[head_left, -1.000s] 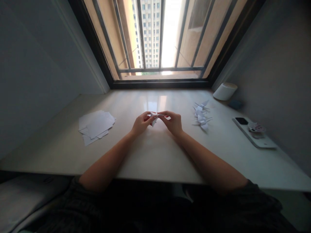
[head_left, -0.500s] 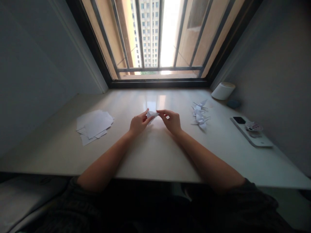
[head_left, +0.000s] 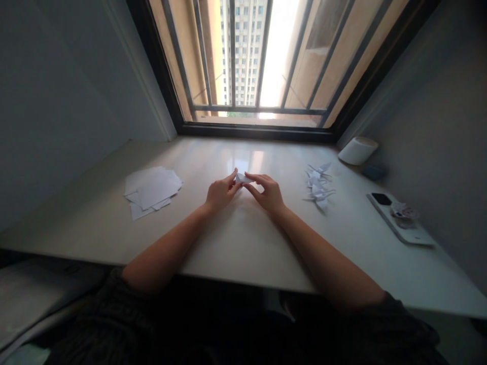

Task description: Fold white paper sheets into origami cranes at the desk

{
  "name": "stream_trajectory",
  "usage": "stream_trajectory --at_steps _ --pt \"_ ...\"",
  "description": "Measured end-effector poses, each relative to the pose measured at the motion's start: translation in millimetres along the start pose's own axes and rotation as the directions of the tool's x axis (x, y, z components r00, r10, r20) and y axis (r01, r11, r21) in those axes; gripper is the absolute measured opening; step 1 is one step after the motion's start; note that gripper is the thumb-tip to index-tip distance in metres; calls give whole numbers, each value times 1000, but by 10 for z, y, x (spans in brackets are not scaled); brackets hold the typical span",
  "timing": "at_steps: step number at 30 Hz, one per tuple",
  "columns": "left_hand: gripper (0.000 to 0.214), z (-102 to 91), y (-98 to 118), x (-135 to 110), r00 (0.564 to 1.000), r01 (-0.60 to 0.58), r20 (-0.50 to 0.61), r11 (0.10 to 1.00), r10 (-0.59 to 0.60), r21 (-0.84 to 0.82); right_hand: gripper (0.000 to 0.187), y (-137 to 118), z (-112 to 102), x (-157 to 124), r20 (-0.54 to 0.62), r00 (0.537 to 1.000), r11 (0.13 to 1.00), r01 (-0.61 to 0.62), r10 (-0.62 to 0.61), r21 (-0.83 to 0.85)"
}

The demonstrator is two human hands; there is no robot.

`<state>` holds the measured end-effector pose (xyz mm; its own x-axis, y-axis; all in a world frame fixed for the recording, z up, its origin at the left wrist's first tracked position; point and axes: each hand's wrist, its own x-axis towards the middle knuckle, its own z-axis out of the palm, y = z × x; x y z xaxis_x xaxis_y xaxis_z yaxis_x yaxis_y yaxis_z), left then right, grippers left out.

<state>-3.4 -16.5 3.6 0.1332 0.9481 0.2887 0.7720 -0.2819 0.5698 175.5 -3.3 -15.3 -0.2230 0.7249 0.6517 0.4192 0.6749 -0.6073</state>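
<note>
A small folded piece of white paper is held up between both hands above the white table. My left hand pinches its left side between thumb and fingers. On the other side, my right hand grips it with the thumb below and the fingers along the top. The fingers cover much of the paper, so its exact folds cannot be made out. Several folded paper cranes lie in a row to the right of my right hand. Left of my hands rests a loose stack of white paper sheets.
At the right edge lies a white phone with a round grip on its back. A white cylindrical object stands at the back right corner, beside a dark bluish item. A barred window closes off the far side.
My right thumb and fingers have shifted further onto the folded paper, which now looks flatter between the hands. The whole view has tilted slightly; cranes, sheets and phone stay put on the table.
</note>
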Motion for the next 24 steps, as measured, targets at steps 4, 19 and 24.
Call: stream_trajectory --at_steps 4,19,24 --pt "57 2 14 -7 1000 -6 2 1000 6 22 28 2 6 4 5 1000 999 3 -3 -51" --pt "50 -20 53 -12 998 48 -31 998 -49 -50 22 12 -30 18 -18 1000 995 16 -18 -100" --pt "44 -10 54 -19 999 31 -38 995 -35 -95 20 13 -28 15 -28 1000 995 8 -11 -99"
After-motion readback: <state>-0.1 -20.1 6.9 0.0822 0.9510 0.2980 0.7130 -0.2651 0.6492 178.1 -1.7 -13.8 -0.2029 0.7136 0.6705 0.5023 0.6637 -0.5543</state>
